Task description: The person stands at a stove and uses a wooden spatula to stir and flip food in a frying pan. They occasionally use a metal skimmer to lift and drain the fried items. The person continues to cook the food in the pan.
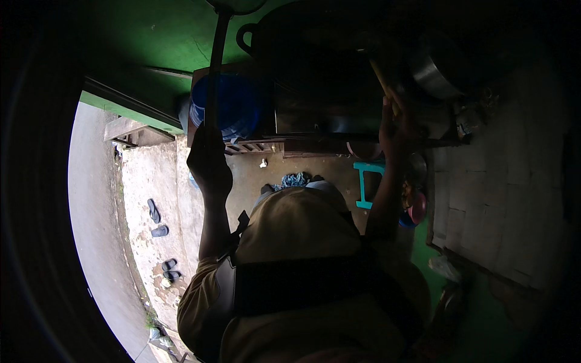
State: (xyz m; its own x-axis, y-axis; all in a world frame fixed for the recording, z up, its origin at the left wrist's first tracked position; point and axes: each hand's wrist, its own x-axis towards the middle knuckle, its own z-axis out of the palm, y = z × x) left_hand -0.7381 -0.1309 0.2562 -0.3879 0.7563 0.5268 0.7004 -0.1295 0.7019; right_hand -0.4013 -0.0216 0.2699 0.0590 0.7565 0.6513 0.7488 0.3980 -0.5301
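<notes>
My left hand point(209, 156) is closed around the long handle of a wire-rimmed strainer or skimmer point(221, 43), whose round head is cut off at the top edge. My right hand point(394, 122) holds a yellowish, stick-like handle point(381, 75) that reaches up over a large dark wok or pan point(308, 50). The far end of this tool is lost in the dark. The pan has a loop handle at its left and rests on a stove point(327, 120), which is dim. Beneath my left hand's tool stands a blue plastic bucket point(231, 104).
A metal pot point(433, 77) is right of the pan. A turquoise plastic stool point(361, 183) stands on the floor, with a pink bowl point(417, 208) beside it. Patterned blue cloth point(295, 179) lies near my feet. Several sandals point(154, 211) lie outside at left.
</notes>
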